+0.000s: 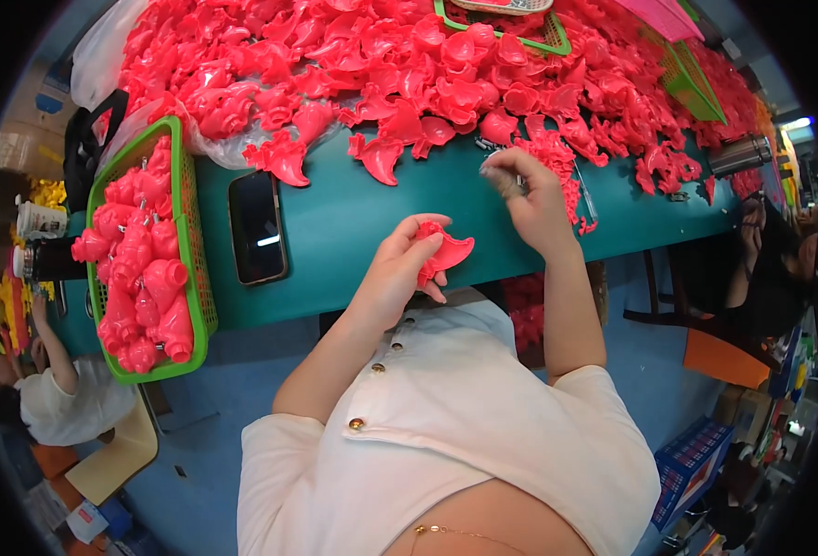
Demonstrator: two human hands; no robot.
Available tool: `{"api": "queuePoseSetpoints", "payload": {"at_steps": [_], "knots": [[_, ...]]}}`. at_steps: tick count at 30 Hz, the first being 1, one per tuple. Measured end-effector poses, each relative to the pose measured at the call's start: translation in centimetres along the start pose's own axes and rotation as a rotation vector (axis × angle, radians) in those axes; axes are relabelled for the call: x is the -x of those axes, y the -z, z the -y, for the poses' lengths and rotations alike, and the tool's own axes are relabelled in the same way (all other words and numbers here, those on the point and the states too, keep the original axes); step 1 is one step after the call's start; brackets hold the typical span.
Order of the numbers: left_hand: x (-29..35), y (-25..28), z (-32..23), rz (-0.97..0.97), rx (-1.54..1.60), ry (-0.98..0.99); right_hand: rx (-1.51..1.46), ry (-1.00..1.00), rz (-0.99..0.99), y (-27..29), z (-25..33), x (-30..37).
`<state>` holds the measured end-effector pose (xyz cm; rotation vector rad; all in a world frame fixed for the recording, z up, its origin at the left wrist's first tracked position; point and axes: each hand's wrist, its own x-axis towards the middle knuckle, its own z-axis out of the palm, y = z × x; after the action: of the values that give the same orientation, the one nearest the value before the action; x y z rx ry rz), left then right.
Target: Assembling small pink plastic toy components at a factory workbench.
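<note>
Green basket (186, 222): at your left, it bears red plastic pieces (156, 296).
Black phone (257, 227): just beside this basket.
Left hand (405, 259): you grasp one curved red shell (453, 255) above the table's (335, 208) near edge.
Right hand (533, 196): your fingers are bent; I cannot tell whether they grip something.

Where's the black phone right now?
Head view, left of centre: the phone lies on the teal tabletop, just right of the green basket and left of the left hand.

Right of the phone (257, 227), bare worktop (326, 213) leaves a passage — left of it a green basket (198, 278) blocks, beyond it heaped red pieces (281, 159).
</note>
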<state>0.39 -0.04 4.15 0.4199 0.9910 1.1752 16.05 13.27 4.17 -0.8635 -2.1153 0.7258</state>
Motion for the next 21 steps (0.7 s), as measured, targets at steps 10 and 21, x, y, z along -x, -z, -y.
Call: {"api": "queuePoseSetpoints", "payload": {"at_steps": [10,21], "knots": [[-0.2,-0.3,0.0,-0.022,-0.169,-0.056,-0.295,0.165,0.53,0.1,3.2,-0.5],[-0.1,-0.4,0.2,-0.001,-0.295,-0.103,-0.315,0.155,0.614,0.5,3.4,-0.9]]}}
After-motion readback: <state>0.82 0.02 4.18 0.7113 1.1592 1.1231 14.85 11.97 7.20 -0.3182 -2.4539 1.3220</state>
